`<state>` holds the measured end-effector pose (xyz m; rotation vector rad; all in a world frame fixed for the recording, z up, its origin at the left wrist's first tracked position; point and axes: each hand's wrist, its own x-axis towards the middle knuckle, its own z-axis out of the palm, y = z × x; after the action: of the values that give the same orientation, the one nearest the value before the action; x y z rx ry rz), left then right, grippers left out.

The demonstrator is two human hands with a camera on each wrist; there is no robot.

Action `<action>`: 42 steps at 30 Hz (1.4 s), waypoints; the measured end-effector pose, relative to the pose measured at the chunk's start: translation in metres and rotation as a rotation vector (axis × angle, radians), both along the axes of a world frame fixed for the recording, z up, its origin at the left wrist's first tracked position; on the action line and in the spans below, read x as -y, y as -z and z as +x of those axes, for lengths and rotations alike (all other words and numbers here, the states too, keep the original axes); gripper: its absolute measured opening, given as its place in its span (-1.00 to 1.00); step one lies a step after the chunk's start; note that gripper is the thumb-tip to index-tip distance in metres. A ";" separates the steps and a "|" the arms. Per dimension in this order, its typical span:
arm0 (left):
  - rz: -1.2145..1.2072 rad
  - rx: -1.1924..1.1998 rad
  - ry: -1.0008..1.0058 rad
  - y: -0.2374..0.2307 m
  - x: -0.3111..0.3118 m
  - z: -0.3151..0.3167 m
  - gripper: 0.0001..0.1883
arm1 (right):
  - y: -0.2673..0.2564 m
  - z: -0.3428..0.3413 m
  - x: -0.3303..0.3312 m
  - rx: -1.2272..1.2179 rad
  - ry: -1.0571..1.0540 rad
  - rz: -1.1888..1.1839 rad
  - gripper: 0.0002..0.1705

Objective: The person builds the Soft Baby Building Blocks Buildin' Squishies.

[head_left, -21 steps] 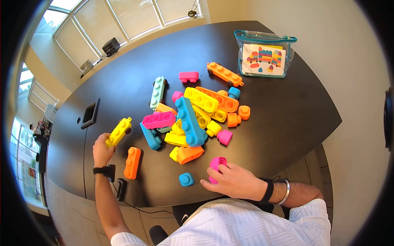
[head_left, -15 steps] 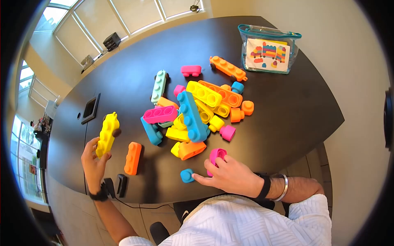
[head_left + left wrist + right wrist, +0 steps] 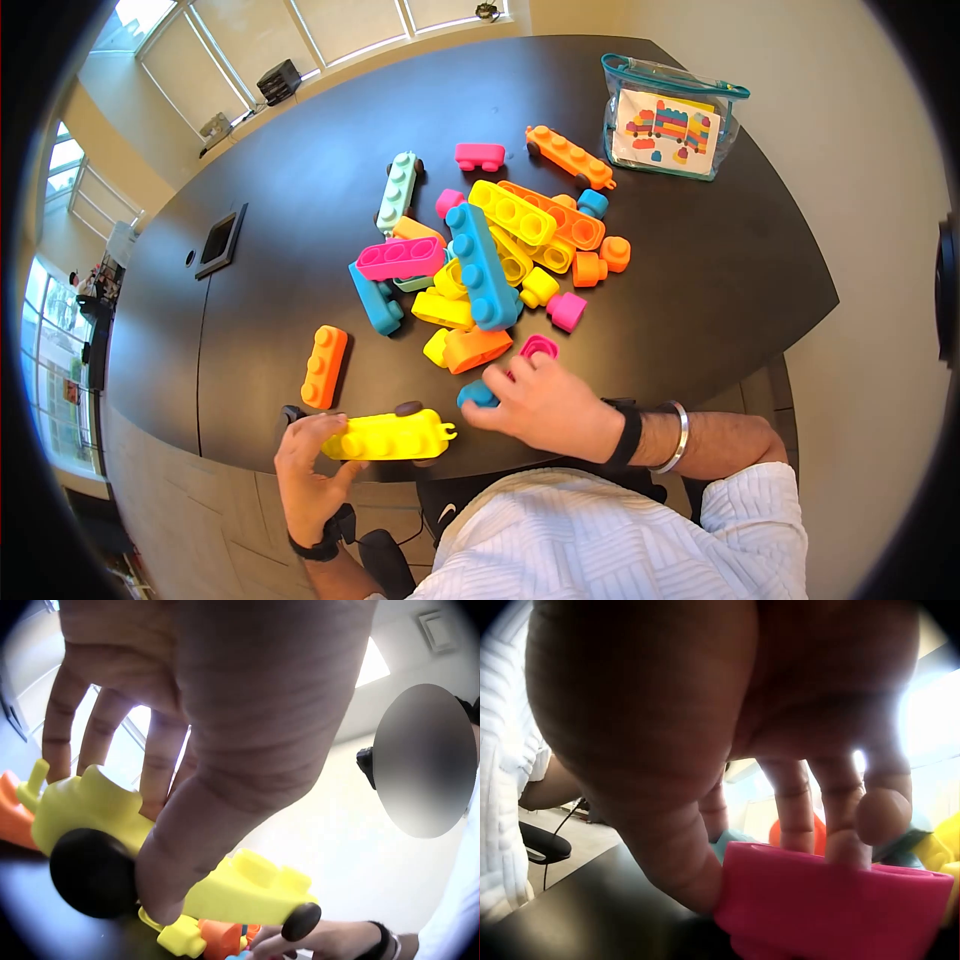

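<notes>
My left hand [image 3: 310,478] grips one end of a yellow wheeled base [image 3: 392,437], held level over the table's near edge. In the left wrist view my thumb presses the side of the yellow base [image 3: 251,892], by a black wheel [image 3: 94,874]. My right hand [image 3: 555,408] reaches over a hollow pink block [image 3: 540,346] at the near side of the pile. The right wrist view shows its thumb and fingers round the pink block [image 3: 832,900]. A small blue block [image 3: 477,394] lies at its fingertips, partly covered.
Mixed blocks, topped by a long blue one [image 3: 482,265], form a pile mid-table. An orange block [image 3: 324,367] lies to the left. Mint [image 3: 399,190] and orange [image 3: 570,158] wheeled bases lie behind. A clear bag [image 3: 668,128] stands at the back right.
My left hand has brought the yellow base right and nearer my body, turning it from slanted to sideways. My right hand has shifted slightly, its fingers now over the small blue block's edge.
</notes>
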<state>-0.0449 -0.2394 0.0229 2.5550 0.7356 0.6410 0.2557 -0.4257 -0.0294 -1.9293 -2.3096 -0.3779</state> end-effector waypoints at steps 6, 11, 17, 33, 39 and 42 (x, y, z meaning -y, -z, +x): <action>-0.031 -0.129 0.019 0.025 0.011 0.017 -0.31 | -0.003 0.046 0.011 0.040 0.218 -0.041 -0.76; -0.065 -0.211 0.087 0.023 0.025 0.045 -0.37 | -0.002 0.063 0.022 -0.023 0.173 -0.011 -0.85; -0.013 -0.177 0.154 0.038 0.035 0.065 -0.35 | -0.021 0.087 0.037 -0.297 0.114 -0.091 -0.70; 0.003 -0.020 0.070 0.037 0.034 0.057 -0.52 | -0.043 0.117 0.046 -0.457 0.182 -0.018 -0.70; 0.092 0.111 -0.019 0.019 0.029 0.036 -0.57 | -0.027 0.132 0.041 -0.288 0.355 -0.041 -0.66; 0.103 0.152 -0.038 0.014 0.030 0.033 -0.59 | -0.023 0.136 0.039 -0.331 0.362 -0.099 -0.67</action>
<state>-0.0119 -0.2691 0.0090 2.5546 0.7178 0.8961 0.3915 -0.4643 -0.0061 -2.2587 -1.8079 0.0326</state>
